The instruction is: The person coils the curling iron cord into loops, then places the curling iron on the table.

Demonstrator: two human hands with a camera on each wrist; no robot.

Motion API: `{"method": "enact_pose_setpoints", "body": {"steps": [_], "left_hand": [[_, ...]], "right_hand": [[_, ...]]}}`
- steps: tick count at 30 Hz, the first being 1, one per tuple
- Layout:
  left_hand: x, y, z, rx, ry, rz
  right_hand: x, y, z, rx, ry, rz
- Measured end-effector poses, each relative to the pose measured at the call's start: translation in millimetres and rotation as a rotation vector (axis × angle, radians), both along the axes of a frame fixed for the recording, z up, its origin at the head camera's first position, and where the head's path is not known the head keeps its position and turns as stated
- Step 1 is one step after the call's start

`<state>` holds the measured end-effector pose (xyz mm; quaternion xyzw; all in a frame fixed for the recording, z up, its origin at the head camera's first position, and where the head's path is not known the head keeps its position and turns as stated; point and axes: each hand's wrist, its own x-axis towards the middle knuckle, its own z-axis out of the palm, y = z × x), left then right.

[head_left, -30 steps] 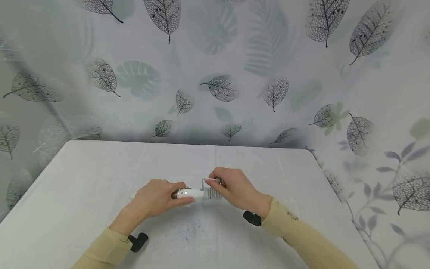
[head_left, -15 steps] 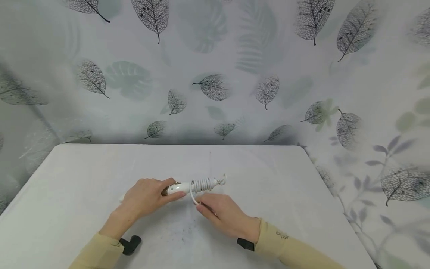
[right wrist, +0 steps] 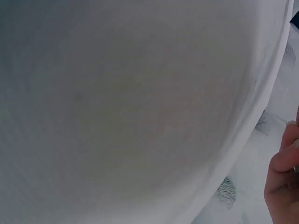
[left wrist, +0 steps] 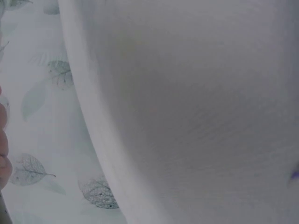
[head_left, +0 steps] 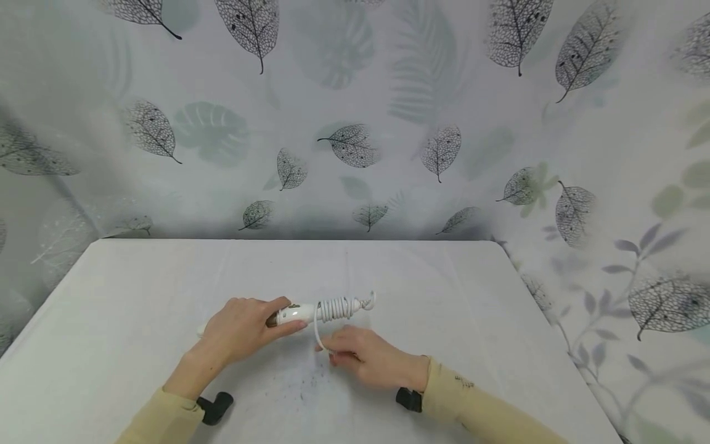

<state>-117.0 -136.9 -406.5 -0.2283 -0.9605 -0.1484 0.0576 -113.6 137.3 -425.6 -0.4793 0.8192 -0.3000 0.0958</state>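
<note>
My left hand (head_left: pixel 241 330) grips a white rod-shaped appliance (head_left: pixel 298 312), resembling a curling iron, with a brownish section partly hidden under the fingers. Its pale far tip shows left of the hand. White cord (head_left: pixel 335 308) is wound in several turns round the right end, where a short spiral cord guard (head_left: pixel 366 302) sticks out. From the turns a length of cord hangs down into my right hand (head_left: pixel 368 357), whose fingers hold it on the near side of the rod. In the wrist views, only some fingers of the left hand (left wrist: pixel 3 144) and right hand (right wrist: pixel 285 177) show at the edges.
A white-covered table (head_left: pixel 444 296) lies under both hands, with dark specks (head_left: pixel 302 385) on its cover near the middle. Behind it hangs a leaf-patterned curtain or wall covering (head_left: pixel 322 80). Black straps with mounts (head_left: pixel 215 408) sit at both wrists.
My right hand has carried the cord from beside the wound right end down to the near side, and its fingers look looser now. The left hand keeps its grip; the head view has shifted slightly.
</note>
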Motion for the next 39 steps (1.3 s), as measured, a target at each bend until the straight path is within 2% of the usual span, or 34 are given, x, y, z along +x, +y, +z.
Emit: {"method": "enact_pose_setpoints", "body": {"steps": [4,11,18,22,24,26,28,30,35,39], "left_hand": [[0.1,-0.4,-0.7,0.001,0.011,-0.013],[0.9,1.3,-0.4,0.011,0.02,-0.025],[2.7,2.2,1.6,0.012,0.005,-0.024],[5.2,2.0,1.5,0.024,0.013,-0.075],[6.3,2.2,0.2,0.032,0.012,-0.109],[7.3,2.7,-1.6,0.041,0.001,-0.143],[8.1,3.3,-5.2,0.042,-0.009,-0.17],[9.1,4.7,-9.4,0.038,-0.018,-0.197],[12.4,9.6,-19.9,0.005,-0.007,-0.243],[13.7,12.8,-21.5,-0.019,0.015,-0.265]], "right_hand": [[-11.5,2.4,-5.6,0.008,-0.068,0.026],[-31.1,6.9,-15.6,-0.039,-0.191,0.103],[-44.0,10.5,-18.7,0.008,-0.307,0.012],[-47.2,9.7,-18.4,-0.008,-0.374,-0.021],[-50.0,9.3,-18.9,-0.039,-0.35,0.019],[-54.7,9.4,-20.4,-0.094,-0.323,0.09],[-60.0,10.6,-21.8,-0.125,-0.265,0.163],[-65.2,12.3,-23.5,-0.136,-0.223,0.199],[-73.0,14.9,-22.6,-0.06,-0.192,0.153],[-77.1,15.4,-21.2,0.002,-0.201,0.083]]}}
